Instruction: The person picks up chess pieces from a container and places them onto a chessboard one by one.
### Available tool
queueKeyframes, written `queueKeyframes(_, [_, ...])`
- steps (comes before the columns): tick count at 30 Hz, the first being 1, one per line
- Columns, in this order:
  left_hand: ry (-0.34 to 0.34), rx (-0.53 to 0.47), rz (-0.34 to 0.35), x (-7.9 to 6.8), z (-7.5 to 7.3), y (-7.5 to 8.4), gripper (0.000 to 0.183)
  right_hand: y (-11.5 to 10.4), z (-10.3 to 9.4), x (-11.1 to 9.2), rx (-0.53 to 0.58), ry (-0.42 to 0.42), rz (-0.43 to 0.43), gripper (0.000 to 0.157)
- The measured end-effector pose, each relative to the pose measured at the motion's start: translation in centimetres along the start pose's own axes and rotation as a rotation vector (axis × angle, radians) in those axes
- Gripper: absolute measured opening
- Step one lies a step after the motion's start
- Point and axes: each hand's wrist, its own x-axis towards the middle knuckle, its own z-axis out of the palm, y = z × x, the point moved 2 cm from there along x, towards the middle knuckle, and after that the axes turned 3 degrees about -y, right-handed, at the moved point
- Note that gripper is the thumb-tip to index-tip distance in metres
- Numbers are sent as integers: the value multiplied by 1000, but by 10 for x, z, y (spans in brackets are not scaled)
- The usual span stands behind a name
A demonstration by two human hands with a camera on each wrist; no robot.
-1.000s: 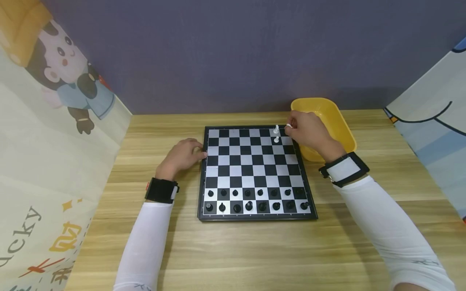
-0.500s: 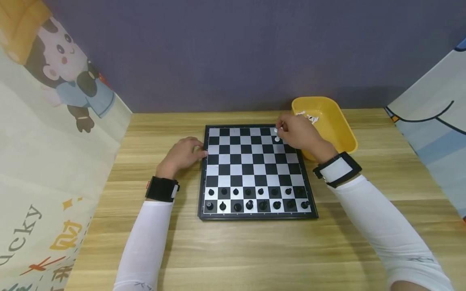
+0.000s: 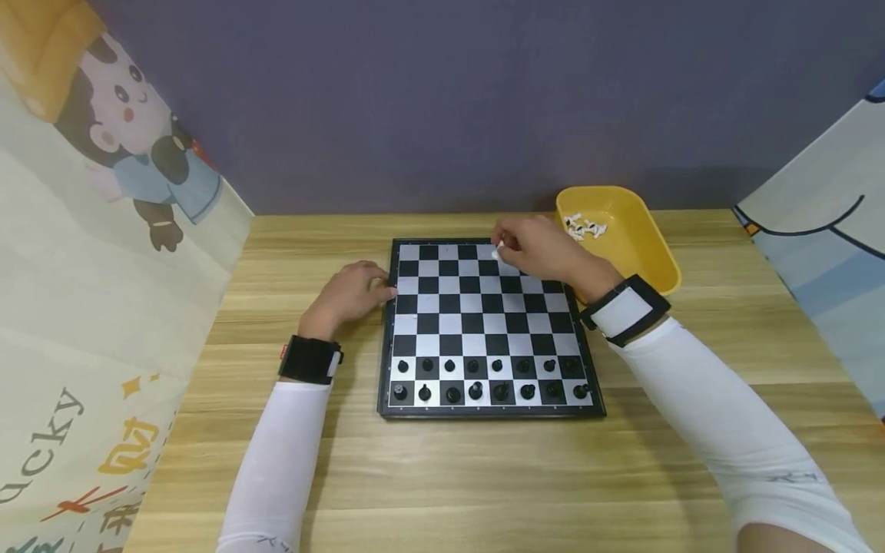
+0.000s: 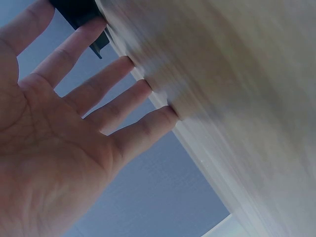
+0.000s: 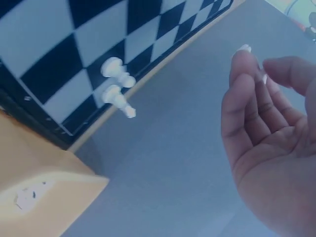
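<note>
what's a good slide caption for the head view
Right hand pinches a white chess piece at the far side of the chessboard; black chessmen line the near two rows.

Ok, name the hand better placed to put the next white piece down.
Likely the right hand: it pinches a white piece over the chessboard, near the yellow tray. The left hand rests at the chessboard's left edge.

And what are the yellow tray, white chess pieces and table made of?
Yellow tray: probably smooth plastic, slightly shiny, with evenly coloured, rounded corners.
White chess pieces: likely smooth plastic too, evenly white, though painted wood is possible.
Table: light satin wood, judging by its streaky grain, or perhaps wood-look laminate.
</note>
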Motion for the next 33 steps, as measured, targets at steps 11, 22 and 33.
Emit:
queueKeyframes(11, [12,8,-5,2,-2,-2,48,-23,0,26,-22,-97,-6,19])
queueKeyframes(22, [6,7,-12,1,-3,0,48,-39,18,54,-58,-183,-49,27])
queueKeyframes(33, [7,0,-5,1,2,-2,47,-48,32,74,-84,-240,-51,24])
